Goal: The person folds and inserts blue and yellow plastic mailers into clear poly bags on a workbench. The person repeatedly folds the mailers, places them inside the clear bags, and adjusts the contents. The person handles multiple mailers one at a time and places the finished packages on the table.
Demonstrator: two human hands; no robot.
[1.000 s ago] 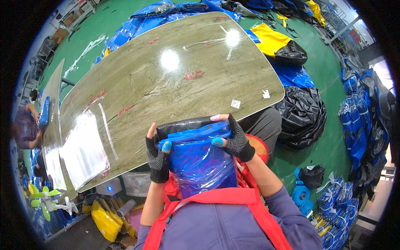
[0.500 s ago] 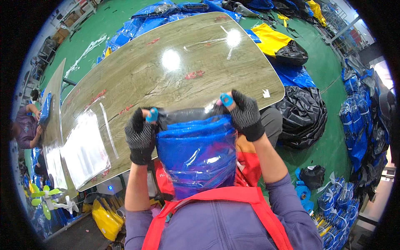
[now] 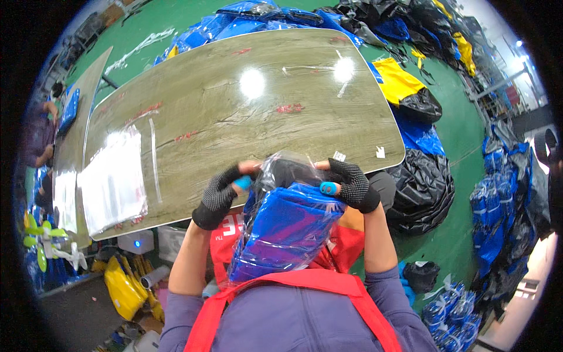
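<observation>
Blue garment bag [image 3: 287, 229] pinched by both gloved hands.

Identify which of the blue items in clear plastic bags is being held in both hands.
The blue folded item in a clear bag at the person's chest, held at its top by the left hand and right hand; the others lie on the floor.

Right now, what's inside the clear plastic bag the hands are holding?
The clear plastic bag holds folded blue fabric, with a dark part at its top. The left hand and right hand grip the bag's top. Its lower end is hidden behind the red apron.
</observation>
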